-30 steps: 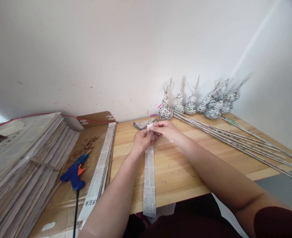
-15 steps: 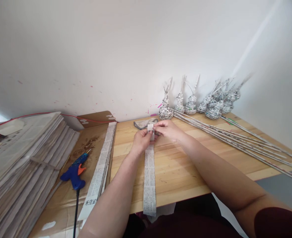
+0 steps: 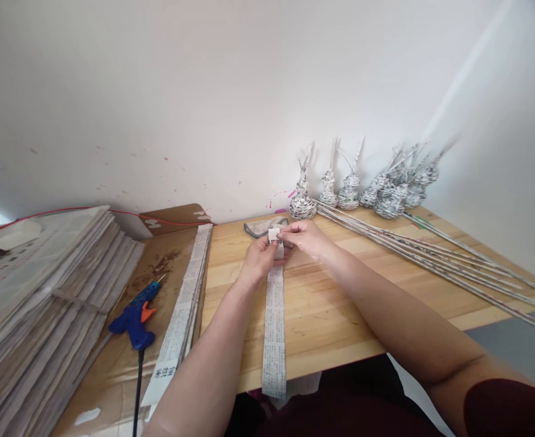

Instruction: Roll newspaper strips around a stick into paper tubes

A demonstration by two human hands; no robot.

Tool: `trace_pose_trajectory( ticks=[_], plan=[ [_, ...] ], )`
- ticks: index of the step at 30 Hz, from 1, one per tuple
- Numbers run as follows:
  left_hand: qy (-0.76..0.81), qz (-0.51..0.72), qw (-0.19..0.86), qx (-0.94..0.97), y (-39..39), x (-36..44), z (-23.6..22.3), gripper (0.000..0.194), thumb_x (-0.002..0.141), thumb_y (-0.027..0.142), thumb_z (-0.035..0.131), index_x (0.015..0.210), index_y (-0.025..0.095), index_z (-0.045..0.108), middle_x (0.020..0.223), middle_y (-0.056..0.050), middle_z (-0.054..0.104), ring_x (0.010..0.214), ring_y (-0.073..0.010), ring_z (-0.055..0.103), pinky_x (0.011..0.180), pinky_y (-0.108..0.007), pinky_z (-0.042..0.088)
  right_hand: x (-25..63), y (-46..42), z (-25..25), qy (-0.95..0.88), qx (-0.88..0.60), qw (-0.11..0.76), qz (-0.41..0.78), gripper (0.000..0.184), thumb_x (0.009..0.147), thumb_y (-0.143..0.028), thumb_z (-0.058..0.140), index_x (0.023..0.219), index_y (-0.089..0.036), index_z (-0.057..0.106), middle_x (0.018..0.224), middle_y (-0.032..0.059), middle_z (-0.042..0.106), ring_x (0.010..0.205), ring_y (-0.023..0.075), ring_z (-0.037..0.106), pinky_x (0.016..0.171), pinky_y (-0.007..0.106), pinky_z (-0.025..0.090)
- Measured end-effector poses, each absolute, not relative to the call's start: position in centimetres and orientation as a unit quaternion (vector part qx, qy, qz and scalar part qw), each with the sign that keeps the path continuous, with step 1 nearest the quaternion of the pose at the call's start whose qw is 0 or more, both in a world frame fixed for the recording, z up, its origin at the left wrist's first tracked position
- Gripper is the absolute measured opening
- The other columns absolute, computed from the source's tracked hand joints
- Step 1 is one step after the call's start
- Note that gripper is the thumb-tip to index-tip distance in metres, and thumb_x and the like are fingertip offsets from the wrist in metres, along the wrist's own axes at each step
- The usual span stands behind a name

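A long newspaper strip (image 3: 275,328) runs from my hands toward me, its near end hanging past the table's front edge. My left hand (image 3: 259,257) is closed on the strip's far end, thumb on top, with some fingers under the paper. From the right, my right hand (image 3: 304,238) pinches the same end at its upper corner. The tip of the strip stands up a little between the two hands. Just behind them lies a grey cloth (image 3: 264,227) with a dark edge, partly covered by the hands.
On the left are a tied newspaper stack (image 3: 67,303), a blue glue gun (image 3: 134,318) on cardboard and a pile of cut newspaper strips (image 3: 183,315). Several woven paper gourd shapes (image 3: 302,206) stand along the wall. Long rolled paper sticks (image 3: 399,246) lie across the right side.
Both hands keep their hold on the strip's far end, with only tiny finger shifts. The whole view has moved slightly.
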State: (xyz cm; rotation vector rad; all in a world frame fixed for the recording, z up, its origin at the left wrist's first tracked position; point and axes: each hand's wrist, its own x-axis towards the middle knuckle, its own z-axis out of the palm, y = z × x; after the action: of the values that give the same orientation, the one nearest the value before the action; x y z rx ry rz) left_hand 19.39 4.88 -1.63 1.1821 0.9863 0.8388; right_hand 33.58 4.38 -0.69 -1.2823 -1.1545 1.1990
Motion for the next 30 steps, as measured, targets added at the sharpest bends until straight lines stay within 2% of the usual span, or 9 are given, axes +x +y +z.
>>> trace_pose_trajectory(
  ticks=[18, 22, 26, 30],
  plan=[
    [0.425, 0.367, 0.635, 0.53, 5.0, 19.3, -2.0, 0.017, 0.085, 0.024, 0.055, 0.094, 0.015, 0.066, 0.074, -0.005, 0.071, 0.068, -0.0174, 0.067, 0.069, -0.034, 0.057, 33.1, 4.3, -0.9, -0.471, -0.52, 0.514, 0.493, 0.032, 0.058, -0.037, 0.081, 0.062, -0.016, 0.057, 0.05, -0.0038, 0.054, 0.045, 0.0094, 0.048, 0.046, 0.024, 0.036],
    [0.415, 0.373, 0.629, 0.541, 5.1, 19.4, -2.2, 0.017, 0.086, 0.024, 0.053, 0.092, 0.015, 0.066, 0.074, -0.005, 0.07, 0.07, -0.0171, 0.066, 0.068, -0.033, 0.057, 32.9, 4.3, -1.1, -0.472, -0.516, 0.52, 0.491, 0.037, 0.054, -0.04, 0.083, 0.062, -0.017, 0.056, 0.05, -0.0033, 0.055, 0.045, 0.0098, 0.049, 0.044, 0.023, 0.036],
    [0.4, 0.381, 0.63, 0.545, 5.0, 19.5, -2.3, 0.017, 0.08, 0.024, 0.062, 0.094, 0.015, 0.065, 0.076, -0.004, 0.07, 0.073, -0.0171, 0.067, 0.07, -0.034, 0.057, 32.7, 4.4, -1.3, -0.466, -0.508, 0.532, 0.492, 0.039, 0.053, -0.041, 0.084, 0.062, -0.017, 0.055, 0.051, -0.0033, 0.056, 0.044, 0.0101, 0.049, 0.043, 0.024, 0.038],
    [0.41, 0.388, 0.6, 0.567, 4.9, 19.5, -2.5, 0.03, 0.071, 0.027, 0.072, 0.098, 0.014, 0.065, 0.078, -0.005, 0.071, 0.071, -0.018, 0.068, 0.068, -0.033, 0.057, 32.4, 4.2, -1.1, -0.45, -0.509, 0.539, 0.498, 0.039, 0.052, -0.04, 0.084, 0.062, -0.018, 0.054, 0.052, -0.0039, 0.056, 0.045, 0.011, 0.05, 0.044, 0.025, 0.041]
  ],
)
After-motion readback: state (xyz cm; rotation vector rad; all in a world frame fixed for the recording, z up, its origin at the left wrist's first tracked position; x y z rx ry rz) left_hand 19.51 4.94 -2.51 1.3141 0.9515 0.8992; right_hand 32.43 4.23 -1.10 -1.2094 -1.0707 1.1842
